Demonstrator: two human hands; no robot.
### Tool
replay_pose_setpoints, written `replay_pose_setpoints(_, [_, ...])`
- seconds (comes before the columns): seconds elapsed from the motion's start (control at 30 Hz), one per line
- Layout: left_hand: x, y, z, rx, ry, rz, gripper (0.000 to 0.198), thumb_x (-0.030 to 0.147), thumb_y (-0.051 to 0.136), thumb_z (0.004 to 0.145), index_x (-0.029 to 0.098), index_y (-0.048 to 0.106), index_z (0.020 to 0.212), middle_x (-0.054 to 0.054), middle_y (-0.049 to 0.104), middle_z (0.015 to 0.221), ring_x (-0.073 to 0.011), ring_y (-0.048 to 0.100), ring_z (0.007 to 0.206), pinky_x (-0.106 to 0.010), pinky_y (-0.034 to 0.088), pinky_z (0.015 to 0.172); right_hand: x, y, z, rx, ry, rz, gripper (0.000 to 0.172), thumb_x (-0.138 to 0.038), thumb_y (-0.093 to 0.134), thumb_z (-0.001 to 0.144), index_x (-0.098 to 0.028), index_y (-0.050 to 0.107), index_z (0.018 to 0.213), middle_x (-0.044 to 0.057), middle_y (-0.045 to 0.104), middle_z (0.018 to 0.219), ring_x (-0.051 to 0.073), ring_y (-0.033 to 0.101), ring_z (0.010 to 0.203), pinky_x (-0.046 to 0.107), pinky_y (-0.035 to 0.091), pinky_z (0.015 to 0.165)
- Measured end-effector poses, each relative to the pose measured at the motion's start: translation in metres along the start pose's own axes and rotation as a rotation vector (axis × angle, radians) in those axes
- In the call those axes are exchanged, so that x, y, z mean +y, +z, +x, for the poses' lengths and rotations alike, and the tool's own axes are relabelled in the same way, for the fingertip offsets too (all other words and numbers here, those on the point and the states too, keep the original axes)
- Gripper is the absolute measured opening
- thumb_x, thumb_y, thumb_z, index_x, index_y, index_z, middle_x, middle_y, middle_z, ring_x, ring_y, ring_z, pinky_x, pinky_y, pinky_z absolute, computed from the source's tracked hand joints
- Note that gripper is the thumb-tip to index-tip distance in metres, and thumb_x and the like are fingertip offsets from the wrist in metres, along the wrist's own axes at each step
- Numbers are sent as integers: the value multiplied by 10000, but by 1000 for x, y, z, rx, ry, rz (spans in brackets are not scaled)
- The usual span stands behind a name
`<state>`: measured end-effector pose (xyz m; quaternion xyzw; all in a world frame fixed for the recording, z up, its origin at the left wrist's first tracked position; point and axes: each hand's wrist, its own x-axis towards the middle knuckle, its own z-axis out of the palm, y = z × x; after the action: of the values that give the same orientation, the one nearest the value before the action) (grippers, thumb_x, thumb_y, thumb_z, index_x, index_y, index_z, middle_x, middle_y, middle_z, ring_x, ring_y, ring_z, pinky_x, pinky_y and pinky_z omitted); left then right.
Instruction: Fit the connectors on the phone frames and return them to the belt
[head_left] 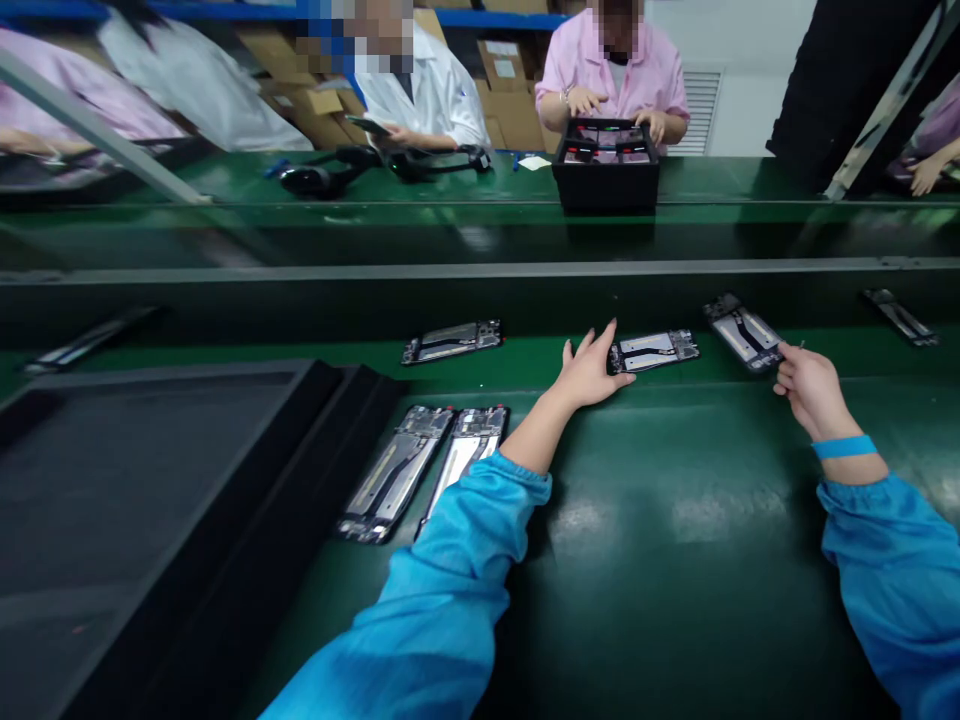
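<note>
My left hand (589, 372) reaches forward with its fingers spread, at the left end of an opened phone assembly (654, 350) lying flat. That assembly shows a circuit board, a pale metal plate and a black flex cable. Between thumb and fingertips, my right hand (814, 388) pinches the near corner of another phone assembly (744, 333), which sits at a slant. Two more assemblies lie side by side near my left forearm: one in full view (397, 472), the other (469, 440) partly covered by my blue sleeve.
Another phone assembly (454, 342) lies left of my left hand, and one (900, 318) at far right. A black tray (150, 500) fills the left foreground. Beyond a metal rail (480, 270), a person in pink handles a black box (606, 185); headsets (330, 172) rest nearby.
</note>
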<state>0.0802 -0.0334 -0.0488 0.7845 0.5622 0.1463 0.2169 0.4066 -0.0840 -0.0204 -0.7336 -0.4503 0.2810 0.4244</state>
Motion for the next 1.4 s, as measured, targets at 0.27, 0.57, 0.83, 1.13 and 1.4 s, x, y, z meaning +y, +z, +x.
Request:
replay_pose_setpoints(0.27, [27,-30,-15,88,98,111,964,537,749,801,231,280,1585,-135,637,1344,-367,522,1286,-538,328,1122,19,1,20,118,-24,-446,236,-378,697,898,-154,629,919,174,679,881,371,648,946,395,459,798])
replay_pose_setpoints(0.57, [75,-10,-157,-214,287,201,618,604,513,984,182,545,1435,-131,730,1002,-309,692,924,-443,467,871,11,20,-9,-175,-306,-525,350,-325,454,1041,-176,715,861,75,692,807,243,639,770,290,413,717])
replay_pose_setpoints(0.83, [71,21,-124,-145,521,9,629,453,667,907,189,510,1456,-121,633,1264,-324,537,1205,-521,301,1103,-2,18,-45,-429,-358,-205,431,-465,445,1010,-161,705,852,-34,475,587,159,482,560,263,331,576])
replay_pose_setpoints(1.13, [60,21,-163,-56,237,-158,262,400,581,1004,204,682,1145,-60,678,1058,-237,581,966,-378,371,822,-27,19,-133,-1031,-397,-622,297,-385,759,896,-187,625,719,-26,599,650,140,504,583,274,271,553])
replay_pose_setpoints(1.4, [61,20,-155,-1,367,-187,189,238,587,987,201,745,891,-18,681,857,-186,583,843,-362,326,780,-36,25,-143,-1010,-385,-792,387,-406,825,847,-184,574,651,-17,586,630,137,463,558,287,231,514])
